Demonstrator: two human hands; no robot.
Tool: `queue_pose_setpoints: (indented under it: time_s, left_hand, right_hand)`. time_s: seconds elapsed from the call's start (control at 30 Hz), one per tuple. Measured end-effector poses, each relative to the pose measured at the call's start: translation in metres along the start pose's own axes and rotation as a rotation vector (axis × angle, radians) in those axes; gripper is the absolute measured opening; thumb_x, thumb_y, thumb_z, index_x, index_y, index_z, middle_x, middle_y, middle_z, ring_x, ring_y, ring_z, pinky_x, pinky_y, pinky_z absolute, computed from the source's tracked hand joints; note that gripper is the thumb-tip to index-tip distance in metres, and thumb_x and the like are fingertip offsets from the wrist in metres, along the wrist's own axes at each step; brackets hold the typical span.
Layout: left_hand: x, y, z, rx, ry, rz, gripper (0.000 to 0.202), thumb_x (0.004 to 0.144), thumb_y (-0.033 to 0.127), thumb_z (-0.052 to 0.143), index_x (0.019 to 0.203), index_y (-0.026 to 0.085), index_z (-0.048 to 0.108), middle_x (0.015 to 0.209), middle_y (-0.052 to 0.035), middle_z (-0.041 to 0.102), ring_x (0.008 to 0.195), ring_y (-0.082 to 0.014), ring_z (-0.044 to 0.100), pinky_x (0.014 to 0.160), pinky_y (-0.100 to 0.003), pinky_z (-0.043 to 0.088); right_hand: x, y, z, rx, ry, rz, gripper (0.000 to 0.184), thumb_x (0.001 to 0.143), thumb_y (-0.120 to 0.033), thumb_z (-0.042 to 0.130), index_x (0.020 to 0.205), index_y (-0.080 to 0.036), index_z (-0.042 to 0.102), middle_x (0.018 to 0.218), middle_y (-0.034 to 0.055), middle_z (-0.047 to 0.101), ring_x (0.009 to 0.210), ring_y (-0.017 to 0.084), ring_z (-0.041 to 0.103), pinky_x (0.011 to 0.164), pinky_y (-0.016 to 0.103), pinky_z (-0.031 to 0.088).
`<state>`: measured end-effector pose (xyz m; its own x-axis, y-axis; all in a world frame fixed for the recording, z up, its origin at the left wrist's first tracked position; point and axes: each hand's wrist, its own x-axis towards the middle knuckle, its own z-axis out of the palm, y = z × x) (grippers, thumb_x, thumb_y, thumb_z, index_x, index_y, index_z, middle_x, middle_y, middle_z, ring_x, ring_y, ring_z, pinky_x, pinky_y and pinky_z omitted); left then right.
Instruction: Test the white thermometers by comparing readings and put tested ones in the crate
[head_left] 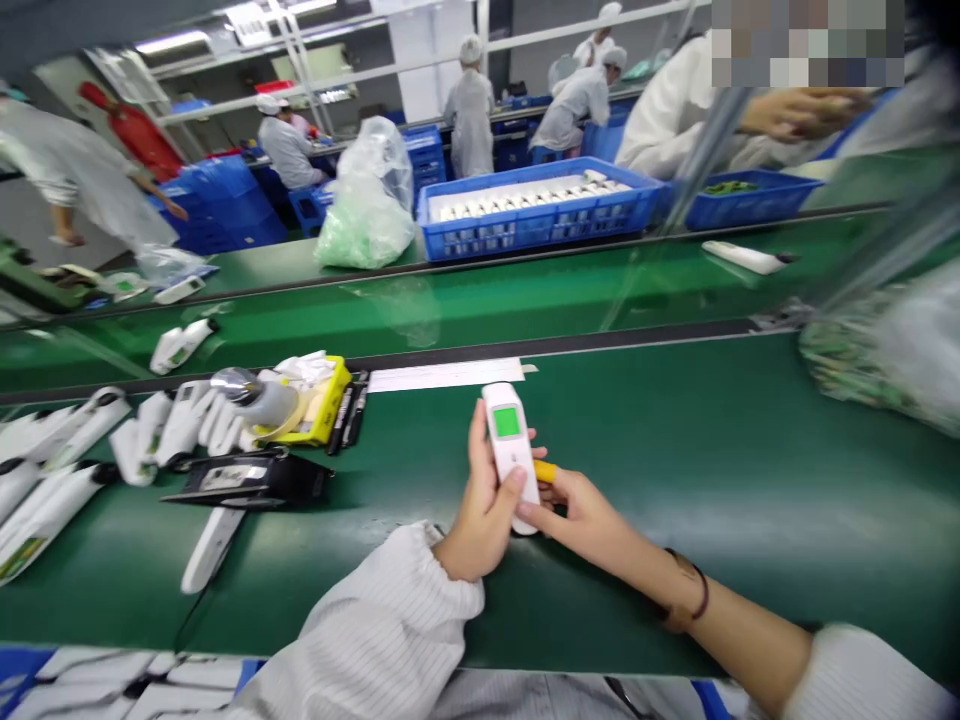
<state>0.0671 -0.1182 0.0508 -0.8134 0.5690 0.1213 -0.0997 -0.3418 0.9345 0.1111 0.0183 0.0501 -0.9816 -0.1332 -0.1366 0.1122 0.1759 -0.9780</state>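
Observation:
A white infrared thermometer [512,448] stands tilted up over the green bench, its small screen lit green. My left hand [480,515] is closed around its body from the left, thumb lying on the front below the screen. From the right, my right hand [589,515] grips the thermometer's lower end, thumb at the front edge. A yellow finger cot [545,471] covers one of its fingers, and that fingertip is hidden behind the thermometer. Both hands are above the bench [675,450], close together.
Several white thermometers [56,500] lie at left, near a black device with a display [244,480], a metal-topped bottle [259,395] and a yellow tray [337,400]. Black markers [349,415] lie beside it. Beyond the conveyor [480,305] stands a blue crate [540,235]. Co-workers sit and stand behind.

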Motion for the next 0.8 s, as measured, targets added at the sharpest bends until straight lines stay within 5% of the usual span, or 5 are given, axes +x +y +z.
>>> queue_pose_setpoints:
  time_s: [0.17,0.3,0.43,0.6,0.8]
  left_hand:
    - [0.011,0.0,-0.03,0.675,0.097,0.055,0.063,0.092,0.03,0.045,0.148,0.021,0.019,0.146,-0.0151,0.032,0.134,-0.027,0.034,0.112,-0.046,0.03]
    - [0.002,0.013,-0.057,0.829,0.211,0.1,0.049,0.088,0.021,0.047,0.136,0.022,0.043,0.14,-0.0141,0.039,0.133,-0.0292,0.035,0.11,-0.052,0.031]
    - [-0.029,0.042,-0.076,0.992,0.256,0.197,0.037,0.091,0.019,0.042,0.126,0.022,0.053,0.136,-0.0125,0.045,0.13,-0.027,0.038,0.108,-0.048,0.033]
    - [-0.054,0.109,-0.118,1.278,0.553,0.356,0.025,0.092,0.021,0.043,0.111,0.021,0.06,0.118,-0.0097,0.059,0.113,-0.023,0.052,0.099,-0.037,0.04]
    - [-0.032,0.17,-0.178,1.599,0.558,-0.03,0.023,0.091,0.019,0.042,0.097,0.018,0.064,0.099,-0.0085,0.068,0.089,-0.0232,0.063,0.076,-0.033,0.045]
  right_hand:
    - [0.007,0.016,-0.01,-0.441,0.187,0.035,0.032,0.083,-0.05,0.054,0.086,-0.018,0.06,0.067,0.0048,0.064,0.057,0.02,0.058,0.052,0.03,0.045]
    - [0.024,0.019,-0.015,-0.77,0.222,-0.019,0.038,0.084,-0.053,0.048,0.062,-0.022,0.053,0.051,0.0023,0.052,0.045,0.017,0.048,0.044,0.03,0.035]
    - [0.05,-0.008,-0.006,-0.879,0.069,-0.104,0.035,0.087,-0.05,0.048,0.094,-0.019,0.064,0.06,0.003,0.057,0.049,0.018,0.051,0.046,0.03,0.038]
    - [0.114,-0.056,0.034,-0.882,0.041,-0.454,0.025,0.091,-0.033,0.047,0.104,-0.017,0.062,0.097,0.0108,0.063,0.093,0.027,0.058,0.08,0.039,0.046]
    - [0.212,-0.084,0.115,-0.794,-0.029,-0.611,0.016,0.088,-0.012,0.051,0.101,-0.014,0.061,0.102,0.0103,0.062,0.099,0.022,0.054,0.088,0.032,0.042]
